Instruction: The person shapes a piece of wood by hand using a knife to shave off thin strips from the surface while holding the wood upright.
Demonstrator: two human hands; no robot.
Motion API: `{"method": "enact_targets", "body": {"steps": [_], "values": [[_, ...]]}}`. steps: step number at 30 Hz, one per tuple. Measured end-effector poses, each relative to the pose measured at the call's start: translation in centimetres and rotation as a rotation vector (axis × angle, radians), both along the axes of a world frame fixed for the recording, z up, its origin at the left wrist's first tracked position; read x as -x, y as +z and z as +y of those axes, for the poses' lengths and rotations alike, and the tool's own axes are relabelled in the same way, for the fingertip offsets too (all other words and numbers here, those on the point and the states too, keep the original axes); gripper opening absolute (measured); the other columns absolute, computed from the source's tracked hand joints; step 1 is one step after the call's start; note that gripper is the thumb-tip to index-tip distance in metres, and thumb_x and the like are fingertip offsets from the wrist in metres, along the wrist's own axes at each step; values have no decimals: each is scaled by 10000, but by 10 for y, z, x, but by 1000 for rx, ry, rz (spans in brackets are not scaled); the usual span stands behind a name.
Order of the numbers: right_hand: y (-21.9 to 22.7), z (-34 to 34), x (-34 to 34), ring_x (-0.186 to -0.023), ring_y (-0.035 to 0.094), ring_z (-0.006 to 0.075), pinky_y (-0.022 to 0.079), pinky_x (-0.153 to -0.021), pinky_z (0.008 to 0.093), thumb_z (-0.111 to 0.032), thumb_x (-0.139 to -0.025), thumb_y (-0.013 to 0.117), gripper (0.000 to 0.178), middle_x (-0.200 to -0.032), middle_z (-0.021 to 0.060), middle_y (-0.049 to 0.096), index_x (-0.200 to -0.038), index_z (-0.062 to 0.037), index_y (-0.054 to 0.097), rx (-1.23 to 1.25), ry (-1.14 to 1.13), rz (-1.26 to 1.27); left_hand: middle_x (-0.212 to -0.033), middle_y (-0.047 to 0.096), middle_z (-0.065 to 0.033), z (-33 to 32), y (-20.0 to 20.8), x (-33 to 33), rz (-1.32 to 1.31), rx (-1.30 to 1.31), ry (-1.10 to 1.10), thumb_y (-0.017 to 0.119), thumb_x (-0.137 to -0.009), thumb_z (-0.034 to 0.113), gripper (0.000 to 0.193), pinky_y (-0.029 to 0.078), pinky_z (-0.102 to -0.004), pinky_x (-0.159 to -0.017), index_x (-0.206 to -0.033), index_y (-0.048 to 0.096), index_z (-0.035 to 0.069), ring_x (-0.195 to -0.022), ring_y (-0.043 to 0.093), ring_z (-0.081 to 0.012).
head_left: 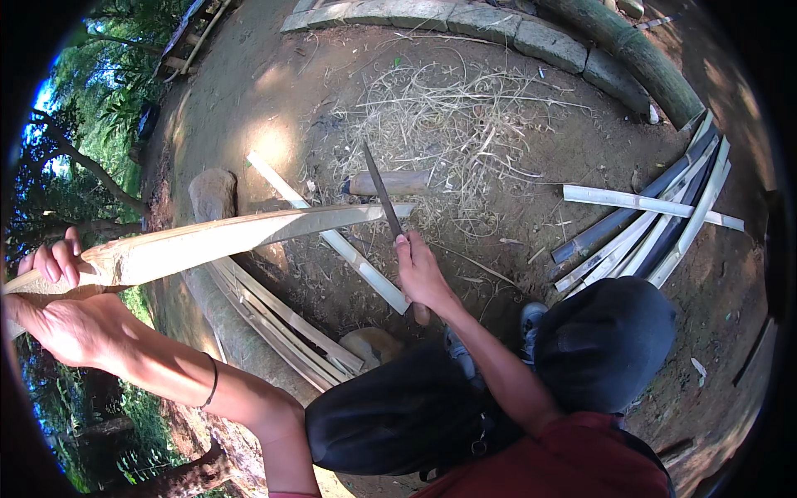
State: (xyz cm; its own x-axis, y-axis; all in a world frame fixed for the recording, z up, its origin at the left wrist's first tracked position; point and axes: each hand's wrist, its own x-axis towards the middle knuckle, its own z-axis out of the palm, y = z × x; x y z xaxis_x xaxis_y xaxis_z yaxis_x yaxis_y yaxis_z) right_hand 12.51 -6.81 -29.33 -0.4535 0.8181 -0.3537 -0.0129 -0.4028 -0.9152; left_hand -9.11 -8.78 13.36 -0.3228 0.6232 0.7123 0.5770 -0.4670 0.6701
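Observation:
A long split bamboo strip [191,249] runs from the left rim toward the middle, pale inner face showing. Around its near-left end, at a knobby node, my left hand [70,286] is closed. My right hand [422,272] grips a knife [382,189] by its wooden handle, whose butt shows below the fist. The long dark blade points up and away, and it meets or crosses the strip's far tip; whether it cuts in, I cannot tell. Beneath them on the ground lie another pale strip [365,270] and a short piece of bamboo [388,183].
Several split bamboo pieces [656,216] lie piled at right, more strips [282,319] at lower left. Curly shavings [465,116] litter the dirt ahead. A stone [212,195] stands at left. Behind run a block kerb [477,25] and a thick bamboo pole [627,54]. My knees are close below.

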Motion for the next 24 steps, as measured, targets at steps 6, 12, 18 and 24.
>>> {"method": "enact_targets", "body": {"steps": [6, 12, 18, 24], "values": [[81, -5, -22, -693, 628, 455, 453, -660, 519, -245, -1060, 421, 278, -712, 251, 594, -1032, 17, 506, -112, 5, 98, -734, 404, -52, -22, 16, 27, 40, 19, -49, 376, -983, 175, 246, 431, -458, -966, -805, 476, 38, -639, 423, -177], [70, 1, -18, -657, 632, 460, 443, -609, 520, -234, -1052, 462, 267, -647, 248, 591, -1061, 22, 533, -219, -10, 52, -729, 383, -53, -10, 1, 8, -45, 9, -48, 366, -991, 172, 226, 410, -433, -981, -842, 466, 36, -638, 411, -180], [108, -7, -28, -597, 619, 435, 459, -623, 510, -197, -1050, 434, 472, -640, 261, 568, -1477, -9, 366, -286, -1, 153, -720, 385, -57, -7, 6, -2, -1, -46, 36, 416, -963, 179, 220, 435, -471, -963, -845, 499, 13, -632, 404, -181], [69, -11, -24, -646, 640, 397, 491, -693, 454, -213, -1051, 417, 508, -710, 274, 585, -1513, -15, 348, -111, 31, 57, -762, 423, -75, -4, 20, 11, -24, -83, 89, 425, -934, 170, 225, 445, -511, -968, -820, 518, -1, -624, 416, -198]]}}
